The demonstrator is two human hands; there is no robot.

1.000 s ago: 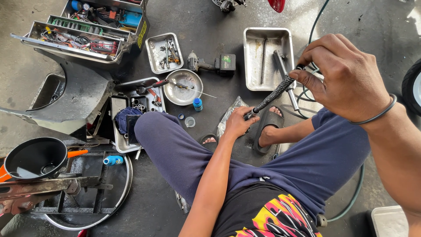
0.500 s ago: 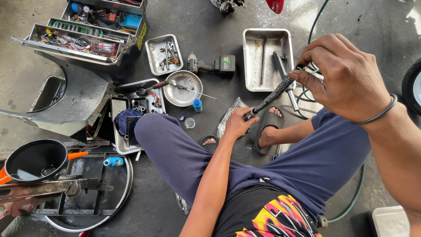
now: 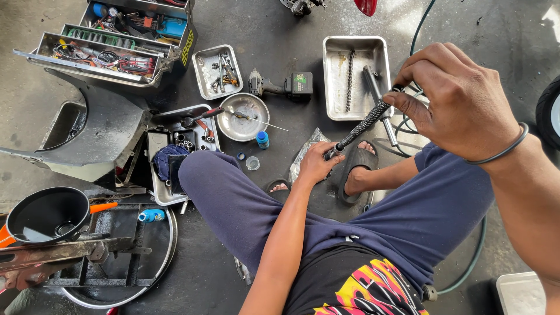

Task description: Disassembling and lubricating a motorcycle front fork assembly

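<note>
I sit on the workshop floor holding a long black coil spring (image 3: 364,125) between both hands. My left hand (image 3: 318,163) grips its lower end near my sandalled feet. My right hand (image 3: 452,99), with a black band on the wrist, pinches its upper end close to the camera. The spring slants from lower left to upper right above a rectangular steel tray (image 3: 382,61) that holds another spring and a metal rod.
An open tool box (image 3: 116,41) stands at the back left. A small parts tray (image 3: 217,70), a round metal bowl (image 3: 244,116), a cordless driver (image 3: 280,86), a black funnel (image 3: 46,214), a grey body panel (image 3: 99,134) and a green hose (image 3: 475,256) lie around.
Both hands have kept their hold on the spring; it has hardly shifted. Nothing else has moved.
</note>
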